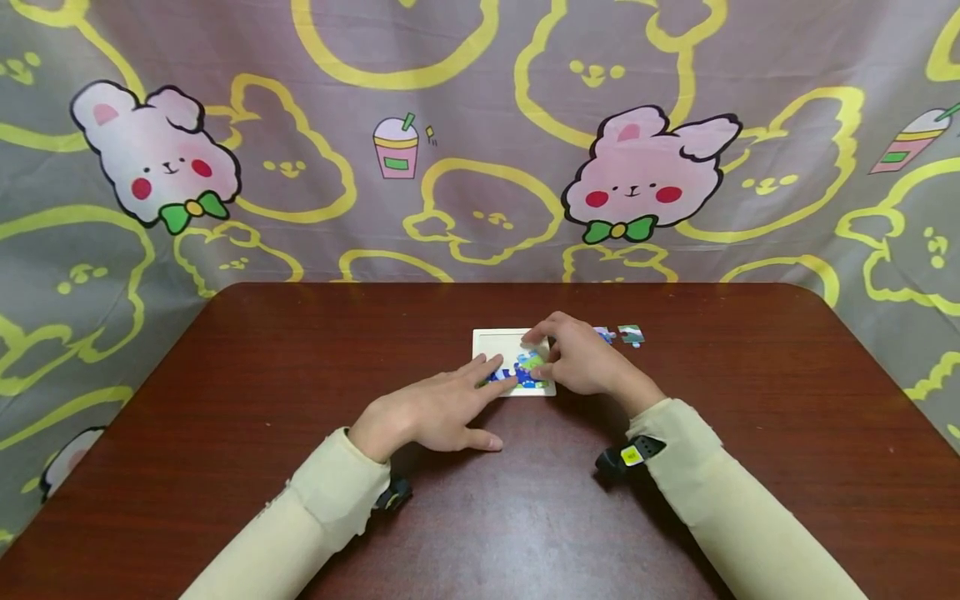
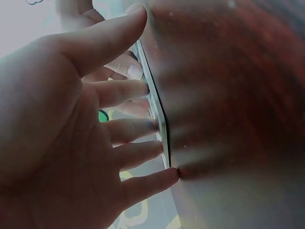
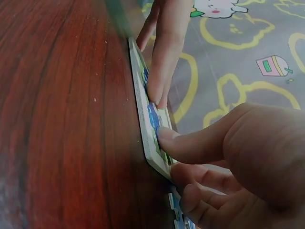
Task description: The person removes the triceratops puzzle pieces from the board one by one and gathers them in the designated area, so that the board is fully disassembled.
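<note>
A small white puzzle tray point(image 1: 486, 342) lies on the table, with joined blue and green jigsaw pieces point(image 1: 513, 377) in its lower part. My left hand point(image 1: 442, 412) lies at the tray's left and near side, fingers stretched out over the rim and the pieces. In the left wrist view those fingers point(image 2: 136, 131) look nearly straight. Over the tray's right side is my right hand point(image 1: 581, 354), its fingers bent. Its thumb point(image 3: 171, 139) touches the pieces near the right end in the right wrist view. Whether it pinches a piece there is hidden.
Loose jigsaw pieces point(image 1: 632, 334) lie on the brown table point(image 1: 247, 375) beyond my right hand, partly covered by it. A curtain point(image 1: 480, 125) with cartoon rabbits hangs behind the table's far edge. Each wrist carries a black strap-on camera point(image 1: 615, 462).
</note>
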`<state>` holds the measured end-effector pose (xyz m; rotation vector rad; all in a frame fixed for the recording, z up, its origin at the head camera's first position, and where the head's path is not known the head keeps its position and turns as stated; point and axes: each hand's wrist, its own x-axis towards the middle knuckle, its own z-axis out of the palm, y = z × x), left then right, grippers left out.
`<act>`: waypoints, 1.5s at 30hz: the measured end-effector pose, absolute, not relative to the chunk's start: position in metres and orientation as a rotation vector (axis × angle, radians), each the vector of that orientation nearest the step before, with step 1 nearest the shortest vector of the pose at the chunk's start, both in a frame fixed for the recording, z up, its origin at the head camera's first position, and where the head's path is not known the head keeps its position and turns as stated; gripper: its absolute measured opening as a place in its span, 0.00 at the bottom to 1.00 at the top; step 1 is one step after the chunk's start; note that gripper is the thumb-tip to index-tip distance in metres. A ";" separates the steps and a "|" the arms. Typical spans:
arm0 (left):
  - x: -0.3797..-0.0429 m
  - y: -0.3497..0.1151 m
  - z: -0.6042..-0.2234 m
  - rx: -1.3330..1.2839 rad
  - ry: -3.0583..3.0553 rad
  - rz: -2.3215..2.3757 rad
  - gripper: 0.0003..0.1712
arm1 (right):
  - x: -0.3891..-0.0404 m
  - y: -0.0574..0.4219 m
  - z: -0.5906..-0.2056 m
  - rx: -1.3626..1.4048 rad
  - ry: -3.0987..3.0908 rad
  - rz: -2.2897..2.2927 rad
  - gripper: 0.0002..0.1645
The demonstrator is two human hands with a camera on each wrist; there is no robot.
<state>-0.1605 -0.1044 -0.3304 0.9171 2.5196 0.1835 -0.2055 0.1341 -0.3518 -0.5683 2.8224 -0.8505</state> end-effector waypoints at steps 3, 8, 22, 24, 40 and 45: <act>-0.160 -0.104 -0.330 0.919 2.524 0.178 0.48 | -0.206 0.133 -0.351 -0.558 2.822 -0.833 0.21; -0.161 -0.104 -0.330 0.926 2.520 0.173 0.48 | -0.208 0.131 -0.350 -0.529 2.804 -0.835 0.13; -0.160 -0.104 -0.332 0.954 2.528 0.153 0.48 | -0.212 0.128 -0.349 -0.559 2.785 -0.820 0.09; -0.160 -0.104 -0.332 0.956 2.528 0.154 0.48 | -0.212 0.128 -0.348 -0.548 2.778 -0.817 0.09; -0.161 -0.104 -0.333 0.964 2.532 0.147 0.49 | -0.215 0.130 -0.349 -0.550 2.759 -0.799 0.12; -0.161 -0.103 -0.334 0.954 2.531 0.141 0.48 | -0.214 0.131 -0.348 -0.559 2.763 -0.812 0.10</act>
